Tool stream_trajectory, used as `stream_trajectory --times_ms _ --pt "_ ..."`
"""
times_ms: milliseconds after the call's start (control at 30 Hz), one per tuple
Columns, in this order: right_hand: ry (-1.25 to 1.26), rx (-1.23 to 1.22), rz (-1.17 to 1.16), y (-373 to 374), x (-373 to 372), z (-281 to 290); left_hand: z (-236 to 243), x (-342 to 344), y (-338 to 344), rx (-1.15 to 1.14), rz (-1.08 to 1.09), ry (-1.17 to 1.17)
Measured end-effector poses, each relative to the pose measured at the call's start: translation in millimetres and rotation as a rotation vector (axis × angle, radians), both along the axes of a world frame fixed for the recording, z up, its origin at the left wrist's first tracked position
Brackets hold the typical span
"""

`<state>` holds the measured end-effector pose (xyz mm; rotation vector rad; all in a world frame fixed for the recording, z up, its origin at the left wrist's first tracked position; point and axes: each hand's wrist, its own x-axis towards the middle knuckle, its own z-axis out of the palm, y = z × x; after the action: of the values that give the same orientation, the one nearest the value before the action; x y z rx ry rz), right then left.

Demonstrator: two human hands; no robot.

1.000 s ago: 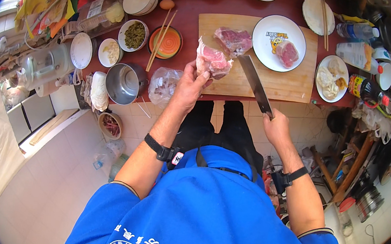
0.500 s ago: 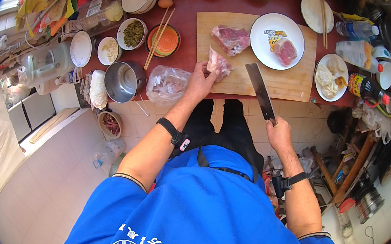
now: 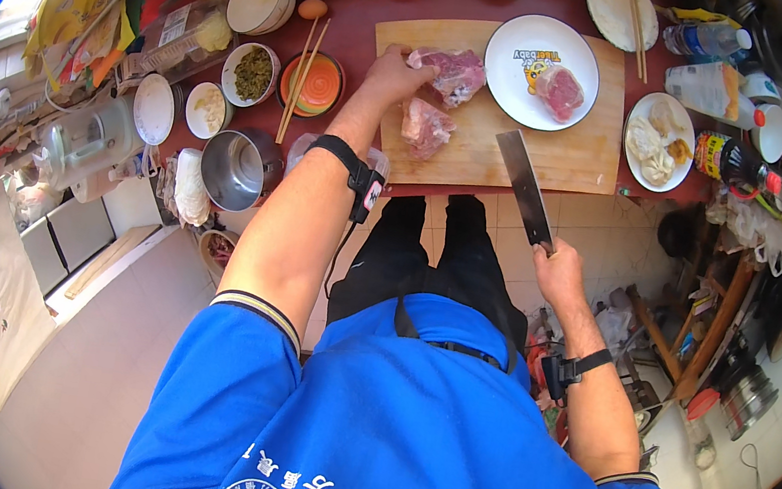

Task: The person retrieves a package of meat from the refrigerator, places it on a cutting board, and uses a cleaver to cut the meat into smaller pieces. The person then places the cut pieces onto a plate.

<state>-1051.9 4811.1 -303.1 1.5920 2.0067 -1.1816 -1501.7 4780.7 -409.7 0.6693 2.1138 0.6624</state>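
My left hand (image 3: 398,76) reaches over the wooden cutting board (image 3: 575,161) and grips the left end of the larger piece of raw meat (image 3: 455,76); some fingertips are hidden. Just below it on the board lies a smaller piece of raw meat, pale with fat (image 3: 425,129). Closed around its handle, my right hand (image 3: 561,273) holds a cleaver (image 3: 526,186) with the blade slanting up over the board's front edge. A white plate (image 3: 505,90) carrying another cut of raw meat (image 3: 559,94) rests on the board's far side.
Left of the board are chopsticks (image 3: 300,79) across an orange bowl (image 3: 321,92), an egg (image 3: 313,9), a bowl of chopped greens (image 3: 253,75) and a steel pot (image 3: 232,170). To the right stand a plate of pale food (image 3: 655,147) and a dark sauce bottle (image 3: 727,159).
My left hand has let go of the smaller meat piece and moved up to the larger one. The smaller piece now lies further left. My right hand and cleaver have barely moved.
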Motion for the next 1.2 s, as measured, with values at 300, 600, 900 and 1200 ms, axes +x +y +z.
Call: stream_trajectory --times_ms 300,600,900,1200 --pt "0.023 -0.016 -0.014 1.5 -0.5 -2.5 39.3 31.7 -10.0 0.186 0.163 -0.108" --pt "0.043 0.054 0.031 11.7 -9.5 3.4 97.7 80.9 -4.1 0.326 0.174 0.468" --pt "-0.122 0.313 0.338 44.8 -13.3 25.1 67.2 107.0 -16.0 0.34 -0.029 0.432" --pt "0.189 0.598 0.792 113.0 -3.8 7.4 80.0 90.6 -104.3 0.143 0.126 0.364"
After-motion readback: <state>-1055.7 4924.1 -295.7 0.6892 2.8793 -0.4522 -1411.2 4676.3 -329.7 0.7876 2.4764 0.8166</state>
